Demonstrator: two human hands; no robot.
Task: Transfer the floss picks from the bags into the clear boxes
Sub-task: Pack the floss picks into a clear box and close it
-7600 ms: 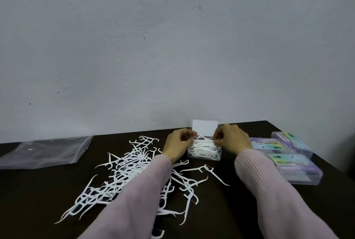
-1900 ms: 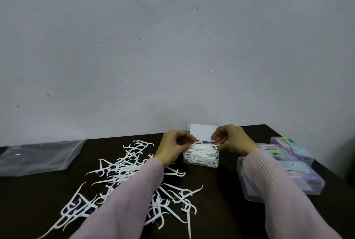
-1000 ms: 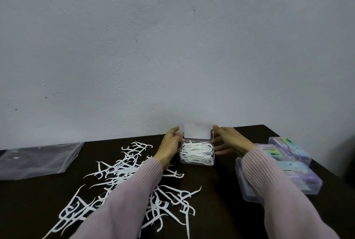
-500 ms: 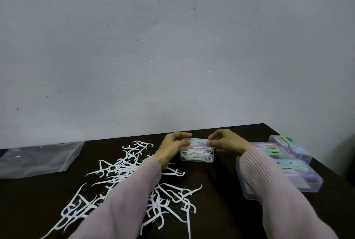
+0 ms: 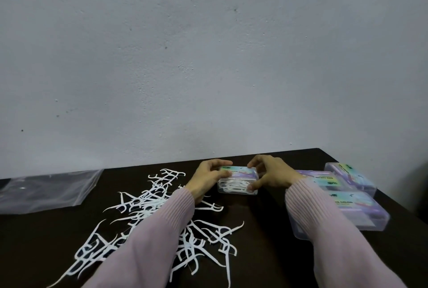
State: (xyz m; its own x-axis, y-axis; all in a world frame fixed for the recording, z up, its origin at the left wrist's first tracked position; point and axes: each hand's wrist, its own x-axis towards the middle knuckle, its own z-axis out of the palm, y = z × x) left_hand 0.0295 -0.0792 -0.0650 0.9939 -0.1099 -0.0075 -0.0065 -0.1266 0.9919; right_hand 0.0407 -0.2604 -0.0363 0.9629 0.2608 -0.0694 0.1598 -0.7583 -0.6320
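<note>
Fingers [image 5: 222, 163] of left hand [image 5: 207, 177] and of right hand [image 5: 271, 174] curl round the ends of a small clear box [image 5: 238, 181], lid down, white picks inside, resting on dark desk [image 5: 266, 264]. Loose floss picks [image 5: 148, 209] scattered left; empty bag [image 5: 46, 188] far left; more boxes [image 5: 342, 197] right.

I see the small clear box [image 5: 238, 182] on the table [image 5: 266, 253], between my left hand [image 5: 208, 177] and right hand [image 5: 269, 175]. Loose floss picks [image 5: 148, 209] spread left of it, the plastic bag [image 5: 46, 189] farther left. Three lidded boxes [image 5: 347, 199] sit to its right.
</note>
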